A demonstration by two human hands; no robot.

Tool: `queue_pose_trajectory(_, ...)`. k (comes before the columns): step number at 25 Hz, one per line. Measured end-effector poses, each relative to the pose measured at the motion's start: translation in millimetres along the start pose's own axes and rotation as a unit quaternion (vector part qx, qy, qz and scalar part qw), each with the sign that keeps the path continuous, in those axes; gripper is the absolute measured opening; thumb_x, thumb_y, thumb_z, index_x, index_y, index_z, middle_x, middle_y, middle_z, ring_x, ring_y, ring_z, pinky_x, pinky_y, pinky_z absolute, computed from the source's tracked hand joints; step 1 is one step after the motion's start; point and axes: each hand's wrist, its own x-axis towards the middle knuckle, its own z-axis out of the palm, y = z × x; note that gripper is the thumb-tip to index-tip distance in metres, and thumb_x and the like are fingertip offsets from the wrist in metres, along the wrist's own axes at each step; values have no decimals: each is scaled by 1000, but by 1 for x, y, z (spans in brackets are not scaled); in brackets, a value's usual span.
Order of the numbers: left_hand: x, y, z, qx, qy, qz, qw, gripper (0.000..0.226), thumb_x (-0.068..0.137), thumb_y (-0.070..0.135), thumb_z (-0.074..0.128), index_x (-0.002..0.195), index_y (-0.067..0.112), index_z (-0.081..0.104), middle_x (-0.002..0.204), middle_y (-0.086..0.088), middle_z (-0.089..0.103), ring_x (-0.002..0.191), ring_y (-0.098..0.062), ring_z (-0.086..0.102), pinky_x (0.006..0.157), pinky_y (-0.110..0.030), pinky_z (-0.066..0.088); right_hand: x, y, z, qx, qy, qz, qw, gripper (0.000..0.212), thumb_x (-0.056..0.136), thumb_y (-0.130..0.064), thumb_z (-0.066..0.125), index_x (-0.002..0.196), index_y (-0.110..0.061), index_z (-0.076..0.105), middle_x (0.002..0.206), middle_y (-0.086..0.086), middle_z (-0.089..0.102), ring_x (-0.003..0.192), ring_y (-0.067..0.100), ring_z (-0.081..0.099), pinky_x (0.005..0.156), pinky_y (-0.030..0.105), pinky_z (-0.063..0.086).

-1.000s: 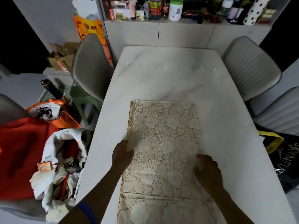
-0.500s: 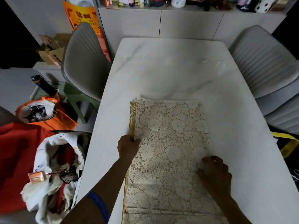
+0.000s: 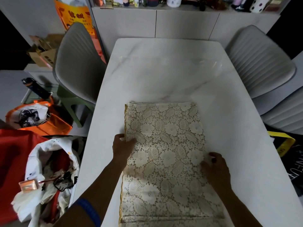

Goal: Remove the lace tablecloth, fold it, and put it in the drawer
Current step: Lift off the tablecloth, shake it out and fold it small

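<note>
Having been moved outward to the long edges of the folded lace tablecloth (image 3: pixel 164 154) on the table (image 3: pixel 164 71), the left hand (image 3: pixel 122 147) is pinching the gold-trimmed edge and the right hand (image 3: pixel 215 167) is curled on the other, so another fold is probably prepared

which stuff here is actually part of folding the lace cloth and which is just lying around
Part of the job:
cream lace tablecloth with gold edge
left hand
right hand
white marble table

Lying about:
grey ribbed chairs
orange bag
sideboard bottles
</note>
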Motion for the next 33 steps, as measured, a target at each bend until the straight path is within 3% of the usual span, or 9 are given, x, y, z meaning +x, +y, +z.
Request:
queue_pose_trajectory(4,11,3,9,43,-107,119,986,28,92,9,60,101,36,59,105,4,71,86,-10,66,70,-26,56,7,12,-6,47,1,25,999,45,89,-20,66,130,-16,48,116,6,58,107,27,58,92,42,48)
queue_pose_trajectory(7,20,7,18,84,-140,124,979,20,98,11,50,96,29,59,98,4,67,82,-14,61,69,-24,49,11,12,-8,64,22,27,997,11,94,-26,59,104,-22,58,97,1,63,83,15,58,80,35,47)
queue_pose_trajectory(10,26,16,29,206,-120,127,963,21,101,18,39,96,8,56,89,-18,62,71,-21,51,60,-30,41,17,8,-11,31,48,28,998,12,95,-25,55,86,-17,59,78,0,62,75,22,60,65,29,44)
queue_pose_trajectory(15,28,25,43,300,-81,153,938,30,101,18,34,113,4,58,100,-14,64,91,-32,60,85,-42,52,33,8,-17,20,40,62,997,13,93,-20,54,89,-16,64,75,-3,62,69,15,56,62,29,41)
queue_pose_trajectory(19,34,27,35,193,-188,100,958,19,102,28,43,91,16,53,71,1,46,62,-12,40,56,-25,36,39,8,-16,3,35,48,998,24,94,-33,58,82,-12,60,73,2,61,67,18,57,65,32,43)
queue_pose_trajectory(21,35,22,34,159,-151,103,970,17,98,26,52,86,14,54,68,-1,46,58,-13,39,52,-25,35,40,11,-18,11,21,44,999,28,95,-29,56,79,-7,61,72,10,63,69,28,61,65,35,47)
queue_pose_trajectory(27,20,6,33,96,-26,165,981,34,90,13,62,122,18,56,102,-7,71,84,-22,68,68,-33,55,38,7,-21,34,-23,65,997,47,87,-31,68,127,-13,50,112,13,63,100,32,61,91,47,51)
queue_pose_trajectory(30,-7,4,26,173,-6,260,950,43,94,14,58,136,15,46,126,-12,57,111,-27,58,92,-42,52,4,9,-9,-98,61,-62,991,60,86,-31,68,138,-19,40,136,11,48,119,33,49,98,50,42)
queue_pose_trajectory(33,-62,-39,1,332,-74,423,839,29,92,26,60,120,20,58,122,-4,61,111,-23,57,90,-37,52,-47,25,10,-218,21,-278,935,43,90,-37,53,130,-22,52,137,5,53,124,29,50,99,46,42)
